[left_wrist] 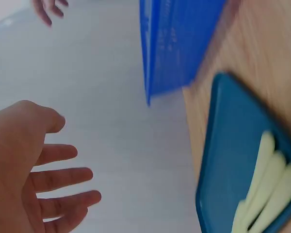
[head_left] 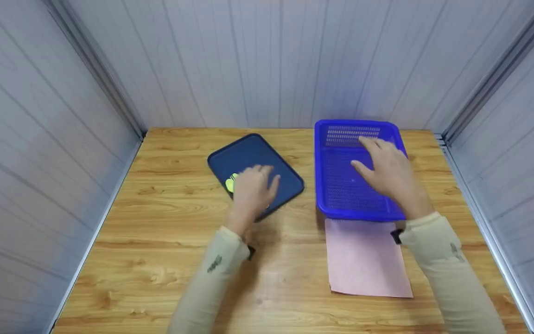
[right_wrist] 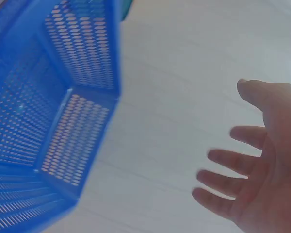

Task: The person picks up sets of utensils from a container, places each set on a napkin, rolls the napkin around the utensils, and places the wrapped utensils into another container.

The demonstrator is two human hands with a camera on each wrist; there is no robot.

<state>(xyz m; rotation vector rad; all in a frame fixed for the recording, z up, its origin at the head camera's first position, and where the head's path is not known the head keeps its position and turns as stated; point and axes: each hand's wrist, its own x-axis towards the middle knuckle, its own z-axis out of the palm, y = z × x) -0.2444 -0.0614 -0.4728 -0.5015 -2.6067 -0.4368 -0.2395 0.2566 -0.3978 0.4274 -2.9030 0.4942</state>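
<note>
A dark blue tray (head_left: pixel 253 150) lies turned at an angle on the wooden table. Several long, slim, pale yellow things (left_wrist: pixel 269 187) with rounded ends are bunched near one edge of it; their exact kind is unclear. Over the tray hovers my left hand (head_left: pixel 253 190), fingers extended and holding nothing, partly covering the yellow things in the head view. To the right stands a blue perforated plastic basket (head_left: pixel 321 171), with nothing visible inside. My right hand (head_left: pixel 387 171) is raised above its right side, fingers spread and thumb apart, gripping nothing.
A pink sheet (head_left: pixel 366 260) lies flat in front of the basket. Pale panelled walls (head_left: pixel 276 65) close off the back and both sides of the wooden table (head_left: pixel 155 260). A gap of bare wood separates tray and basket.
</note>
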